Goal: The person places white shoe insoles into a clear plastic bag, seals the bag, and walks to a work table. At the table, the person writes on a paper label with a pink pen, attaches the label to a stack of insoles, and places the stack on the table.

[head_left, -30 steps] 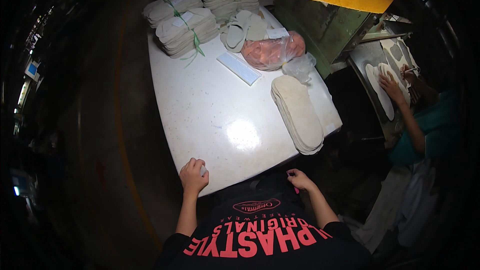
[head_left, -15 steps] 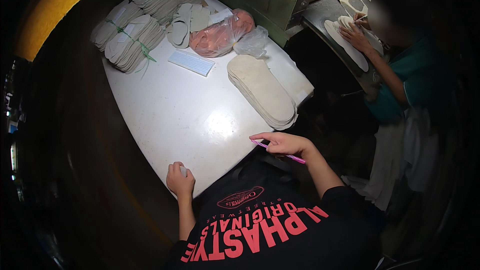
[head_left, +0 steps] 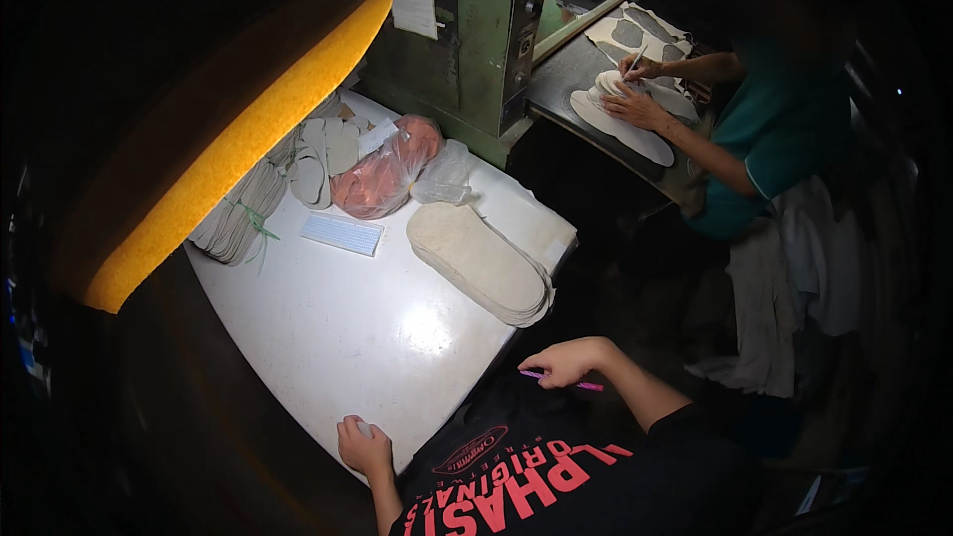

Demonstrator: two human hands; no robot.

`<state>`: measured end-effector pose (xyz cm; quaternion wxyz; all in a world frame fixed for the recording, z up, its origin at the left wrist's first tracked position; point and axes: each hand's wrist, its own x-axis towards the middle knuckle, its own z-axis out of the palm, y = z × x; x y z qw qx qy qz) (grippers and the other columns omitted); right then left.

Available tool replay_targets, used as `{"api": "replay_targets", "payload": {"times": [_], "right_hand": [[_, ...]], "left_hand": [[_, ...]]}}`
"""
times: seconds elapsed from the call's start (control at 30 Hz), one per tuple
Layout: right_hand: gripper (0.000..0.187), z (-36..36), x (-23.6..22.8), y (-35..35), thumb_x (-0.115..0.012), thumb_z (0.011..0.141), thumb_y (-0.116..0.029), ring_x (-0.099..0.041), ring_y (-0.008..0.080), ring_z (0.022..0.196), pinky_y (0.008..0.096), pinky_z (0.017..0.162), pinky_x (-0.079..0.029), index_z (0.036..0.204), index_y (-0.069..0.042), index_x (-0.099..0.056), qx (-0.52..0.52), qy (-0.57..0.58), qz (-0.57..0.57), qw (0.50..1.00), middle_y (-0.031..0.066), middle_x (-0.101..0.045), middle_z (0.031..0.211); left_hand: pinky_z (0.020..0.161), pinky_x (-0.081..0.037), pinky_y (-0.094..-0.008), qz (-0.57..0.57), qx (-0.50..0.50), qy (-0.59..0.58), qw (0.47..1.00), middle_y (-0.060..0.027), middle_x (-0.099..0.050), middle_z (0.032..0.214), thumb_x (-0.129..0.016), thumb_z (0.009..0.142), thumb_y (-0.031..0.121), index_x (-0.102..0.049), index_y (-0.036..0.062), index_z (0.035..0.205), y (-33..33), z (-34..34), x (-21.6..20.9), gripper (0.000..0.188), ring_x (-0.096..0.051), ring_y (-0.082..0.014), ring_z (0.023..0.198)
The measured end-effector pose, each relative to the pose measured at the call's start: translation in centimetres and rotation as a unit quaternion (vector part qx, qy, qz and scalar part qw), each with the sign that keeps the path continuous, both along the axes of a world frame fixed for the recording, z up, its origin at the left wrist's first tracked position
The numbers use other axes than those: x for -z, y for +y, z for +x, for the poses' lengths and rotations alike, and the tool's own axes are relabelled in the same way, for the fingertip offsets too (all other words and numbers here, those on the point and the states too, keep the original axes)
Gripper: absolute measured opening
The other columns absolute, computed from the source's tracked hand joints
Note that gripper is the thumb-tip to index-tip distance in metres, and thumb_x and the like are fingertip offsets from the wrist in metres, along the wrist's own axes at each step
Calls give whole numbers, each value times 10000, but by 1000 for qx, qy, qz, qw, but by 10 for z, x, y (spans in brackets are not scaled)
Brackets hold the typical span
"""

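Observation:
My left hand (head_left: 364,449) is closed around a small pale grey object (head_left: 364,430) at the near left edge of the white table (head_left: 328,337). Most of that object is hidden by the fingers, so its kind cannot be told. In my right hand (head_left: 568,363) is a slim pink and purple pen (head_left: 588,386), held across the fingers in front of my black shirt, just off the table's near right edge. Closest to this hand on the table lies a stack of beige insole-shaped pieces (head_left: 476,258) with rounded ends.
A blue-and-white striped block (head_left: 341,234) lies mid-table. Behind it are tied stacks of grey sole pieces (head_left: 238,218), a clear bag of orange-pink pieces (head_left: 382,179) and a crumpled clear bag (head_left: 444,175). A co-worker's hands (head_left: 640,99) mark pale pieces at a dark bench. A yellow brim (head_left: 268,154) crosses the upper left.
The view has swung up, and the brim now covers part of the stacks. My right hand has drawn back from the table edge toward my body, its forefinger now less stretched. Both grips stay.

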<state>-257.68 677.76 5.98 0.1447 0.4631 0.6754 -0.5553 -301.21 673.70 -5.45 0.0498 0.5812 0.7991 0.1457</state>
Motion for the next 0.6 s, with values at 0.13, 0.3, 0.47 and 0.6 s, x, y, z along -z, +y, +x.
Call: {"api": "replay_targets", "payload": {"times": [0.13, 0.3, 0.47, 0.6], "right_hand": [[640, 4, -19, -4, -638, 1007, -215, -669, 359, 1247, 430, 1037, -534, 1599, -53, -458, -51, -8, -63, 997, 242, -665, 1405], [609, 18, -35, -9, -644, 1000, -207, -651, 381, 1283, 436, 1061, -527, 1563, -27, -496, -112, 49, -73, 990, 240, -657, 1426], [550, 87, -41, -18, -643, 990, -176, -708, 259, 982, 382, 843, -560, 1506, -5, -554, -55, 88, -101, 989, 187, -746, 1158], [506, 146, -54, -26, -649, 998, -166, -699, 183, 812, 354, 687, -555, 1477, -18, -582, -31, 151, -162, 975, 130, -748, 980]], "left_hand": [[778, -489, -518, 8, -5, 3, 1000, -132, -605, 994, -747, 758, 118, -611, 101, 1022, -1, 1, 1, 298, -642, -398, 924], [771, -491, -523, 23, -14, 29, 999, -143, -610, 996, -731, 760, 114, -602, 92, 1020, 0, 6, 0, 291, -644, -411, 923], [792, -511, -535, 8, -123, 45, 991, -165, -651, 1048, -705, 825, 118, -595, 80, 1080, 10, 26, 2, 280, -665, -426, 967], [855, -527, -532, -19, -248, 23, 968, -175, -637, 1160, -693, 904, 147, -585, 88, 1174, 31, 56, 0, 297, -679, -422, 1006]]}}
